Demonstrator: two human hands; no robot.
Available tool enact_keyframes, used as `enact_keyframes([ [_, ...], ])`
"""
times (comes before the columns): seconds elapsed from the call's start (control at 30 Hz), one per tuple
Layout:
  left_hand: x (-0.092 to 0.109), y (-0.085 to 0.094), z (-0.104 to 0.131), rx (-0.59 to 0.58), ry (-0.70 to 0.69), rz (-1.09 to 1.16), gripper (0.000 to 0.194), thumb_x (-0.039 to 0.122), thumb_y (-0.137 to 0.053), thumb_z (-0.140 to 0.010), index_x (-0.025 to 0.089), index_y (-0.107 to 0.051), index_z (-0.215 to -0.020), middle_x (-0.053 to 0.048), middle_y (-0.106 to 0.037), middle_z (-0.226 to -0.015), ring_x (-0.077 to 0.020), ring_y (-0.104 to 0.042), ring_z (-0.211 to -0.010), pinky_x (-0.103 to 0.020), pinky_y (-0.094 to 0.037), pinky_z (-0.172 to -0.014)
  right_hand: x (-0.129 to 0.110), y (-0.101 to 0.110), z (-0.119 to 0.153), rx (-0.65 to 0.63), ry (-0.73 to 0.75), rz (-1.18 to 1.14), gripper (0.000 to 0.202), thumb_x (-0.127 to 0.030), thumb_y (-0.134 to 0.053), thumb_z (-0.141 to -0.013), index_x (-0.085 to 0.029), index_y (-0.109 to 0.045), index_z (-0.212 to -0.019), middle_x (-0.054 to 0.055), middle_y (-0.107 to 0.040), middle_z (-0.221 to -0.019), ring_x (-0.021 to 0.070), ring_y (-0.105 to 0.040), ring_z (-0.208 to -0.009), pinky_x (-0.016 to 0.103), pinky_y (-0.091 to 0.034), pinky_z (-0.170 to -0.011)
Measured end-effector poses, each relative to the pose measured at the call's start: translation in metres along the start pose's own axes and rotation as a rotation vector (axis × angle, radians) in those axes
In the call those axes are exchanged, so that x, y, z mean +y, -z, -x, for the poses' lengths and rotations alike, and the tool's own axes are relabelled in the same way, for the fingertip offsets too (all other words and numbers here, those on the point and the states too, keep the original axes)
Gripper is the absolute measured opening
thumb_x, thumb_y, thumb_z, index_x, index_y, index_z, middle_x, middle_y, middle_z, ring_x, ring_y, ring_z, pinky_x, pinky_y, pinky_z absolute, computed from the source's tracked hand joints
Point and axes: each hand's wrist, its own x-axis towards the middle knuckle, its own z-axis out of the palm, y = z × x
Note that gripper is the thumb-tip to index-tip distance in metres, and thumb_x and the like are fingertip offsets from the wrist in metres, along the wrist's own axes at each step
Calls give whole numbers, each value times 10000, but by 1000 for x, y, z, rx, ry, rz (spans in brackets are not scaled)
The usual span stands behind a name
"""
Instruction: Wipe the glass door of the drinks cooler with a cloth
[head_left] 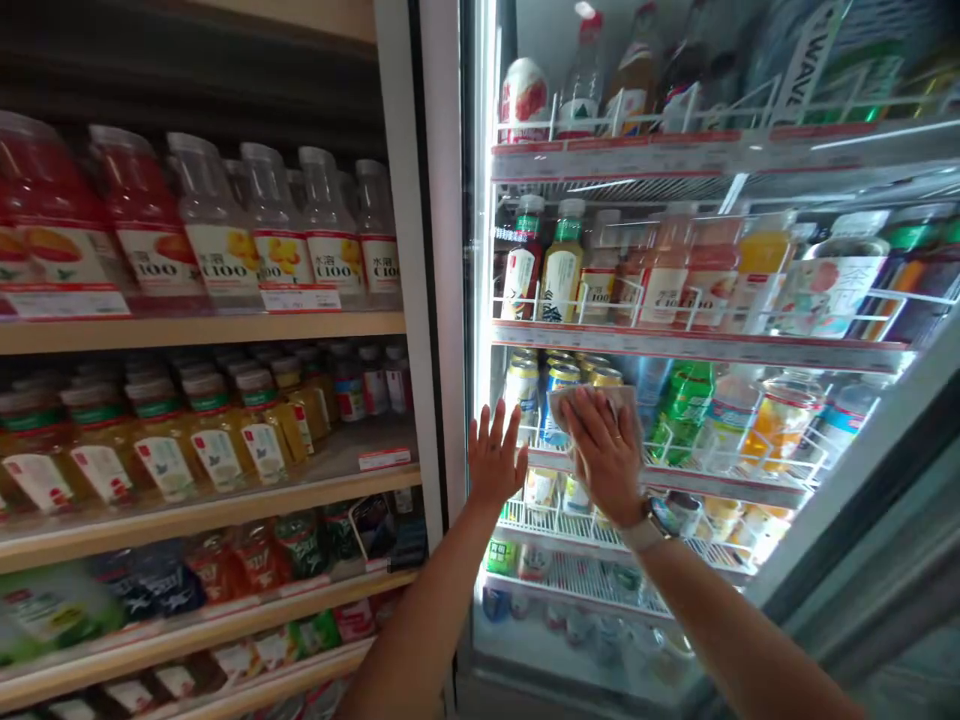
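My right hand (604, 450) lies flat with a greyish cloth (624, 405) under its fingers, pressed against the glass door (570, 625) of a lit drinks fridge. A watch sits on the right wrist. My left hand (496, 455) has its fingers spread near the left edge of the same glass and holds nothing. Behind the glass, cans (523, 385) stand close to both hands, and a green bottle (684, 400) is right of the cloth.
Open shelves (187, 335) of bottled drinks and bags stand at the left. A pale upright frame (442, 250) separates them from the fridge. A dark diagonal door edge (862, 490) crosses the lower right. A phone-like object (373, 525) rests on a lower left shelf.
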Motion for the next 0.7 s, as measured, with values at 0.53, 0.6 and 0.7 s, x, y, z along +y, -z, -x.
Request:
enact_keyframes([
  [0.53,28,6,-8,-51,-16,105,671,322,-424,-989,157,-136,-1573,-126,-167,-1628,-281,-83,-1521,-500,-117,-1239,-2,-7,102,-141,41,17,595,-63,-432,-917,-270,-442,-1474,40,-559,-1450,179,-458,-1383,417,-274,-1212],
  [0.6,47,5,-12,-58,-85,139,662,336,-410,-989,173,-146,-1573,-112,-201,-1622,-275,-117,-1519,-500,-117,-1241,16,2,79,-99,-4,39,603,-81,-435,-925,-260,-400,-1500,54,-498,-1503,201,-414,-1418,445,-258,-1220],
  [0.7,72,-3,-16,-62,-122,183,660,374,-377,-992,160,-145,-1572,-115,-253,-1606,-278,-152,-1515,-508,-124,-1240,41,18,39,3,-109,75,657,-97,-433,-929,-246,-286,-1552,73,-367,-1585,235,-318,-1473,499,-237,-1226],
])
